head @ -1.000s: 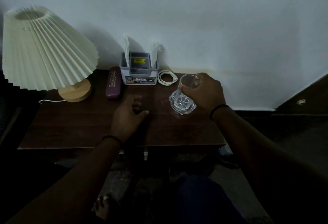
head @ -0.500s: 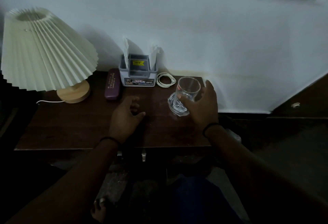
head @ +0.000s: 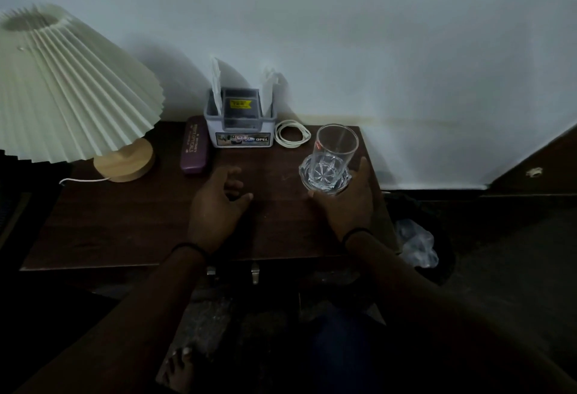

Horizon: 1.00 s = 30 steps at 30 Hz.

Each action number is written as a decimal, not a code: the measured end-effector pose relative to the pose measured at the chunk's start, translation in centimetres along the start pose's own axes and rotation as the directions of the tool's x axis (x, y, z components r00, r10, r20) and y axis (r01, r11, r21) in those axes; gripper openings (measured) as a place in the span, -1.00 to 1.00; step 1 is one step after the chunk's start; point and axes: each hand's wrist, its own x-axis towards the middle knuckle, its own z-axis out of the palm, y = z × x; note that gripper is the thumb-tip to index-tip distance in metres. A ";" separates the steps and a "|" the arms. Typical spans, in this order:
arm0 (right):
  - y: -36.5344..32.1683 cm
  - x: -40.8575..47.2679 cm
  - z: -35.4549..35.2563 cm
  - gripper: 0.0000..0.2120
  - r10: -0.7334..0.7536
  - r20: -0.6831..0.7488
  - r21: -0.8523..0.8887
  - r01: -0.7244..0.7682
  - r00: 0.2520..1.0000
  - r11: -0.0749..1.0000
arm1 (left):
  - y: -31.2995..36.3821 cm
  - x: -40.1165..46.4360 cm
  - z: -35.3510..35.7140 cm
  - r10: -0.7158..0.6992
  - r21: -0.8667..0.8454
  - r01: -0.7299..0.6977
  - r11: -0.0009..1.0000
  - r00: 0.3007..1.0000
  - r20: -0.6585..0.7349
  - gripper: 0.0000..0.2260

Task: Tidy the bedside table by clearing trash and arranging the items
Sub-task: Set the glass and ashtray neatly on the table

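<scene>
A clear drinking glass (head: 333,151) stands at the right end of the dark wooden bedside table (head: 125,222). My right hand (head: 346,203) lies just in front of the glass, fingers spread around its base; whether it still grips the glass I cannot tell. My left hand (head: 217,206) rests palm down on the middle of the table, fingers loosely curled and holding nothing. At the back stand a grey organiser box (head: 240,125) with cards and papers, a purple glasses case (head: 194,144) to its left and a coiled white cable (head: 292,137) to its right.
A pleated cream lamp (head: 65,87) on a wooden base fills the table's left end, its white cord trailing off the left edge. A white wall runs behind the table. On the floor to the right sits a dark bin (head: 437,247) with crumpled plastic (head: 416,244).
My right hand slid from over the glass's rim and side down to its near base. The glass now stands uncovered. My left hand stayed in place.
</scene>
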 end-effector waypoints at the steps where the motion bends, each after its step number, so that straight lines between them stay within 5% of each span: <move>1: 0.1 0.2 -0.1 0.28 0.002 -0.013 0.003 -0.002 1.000 1.000 | 0.0 0.0 0.0 0.004 0.001 -0.004 1.000 1.000 0.000 -0.56; 9: -0.2 3.8 -0.6 0.17 0.038 -0.093 0.016 -0.037 0.995 0.999 | -0.3 0.0 0.3 0.014 0.016 -0.013 1.000 0.999 -0.029 -0.61; 30: -1.1 9.0 0.3 0.04 0.029 0.004 0.021 -0.029 1.000 0.999 | -0.9 0.4 1.3 -0.016 0.007 0.017 1.000 0.999 -0.041 -0.72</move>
